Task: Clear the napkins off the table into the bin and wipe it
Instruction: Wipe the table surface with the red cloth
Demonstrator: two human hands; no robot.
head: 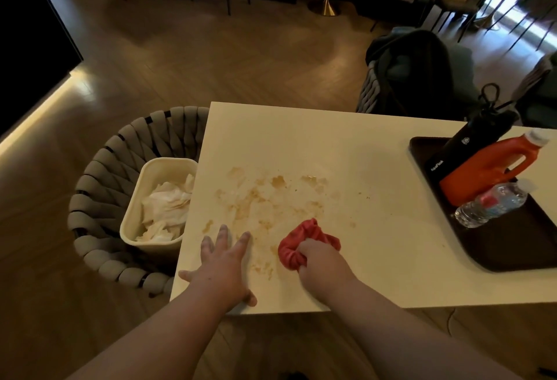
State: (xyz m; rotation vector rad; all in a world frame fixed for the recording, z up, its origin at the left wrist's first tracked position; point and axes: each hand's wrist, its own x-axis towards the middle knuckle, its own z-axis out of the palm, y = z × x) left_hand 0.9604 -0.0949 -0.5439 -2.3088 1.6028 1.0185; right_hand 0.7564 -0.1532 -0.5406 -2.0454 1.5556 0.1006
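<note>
The white table (346, 150) carries brown smears and crumbs (265, 201) across its near left part. My right hand (321, 262) grips a bunched red cloth (304, 241) pressed onto the table at the smears' right edge. My left hand (221, 262) lies flat on the table near its left front corner, fingers spread. A cream bin (135, 229) stands on a woven chair just left of the table and holds crumpled white napkins (168, 207).
A dark tray (518, 247) at the table's right end holds a black flask (470, 141), an orange jug (494, 165) and a clear water bottle (491, 204). The woven grey chair (99, 174) hugs the left edge. A chair draped with dark clothing (416, 69) stands behind.
</note>
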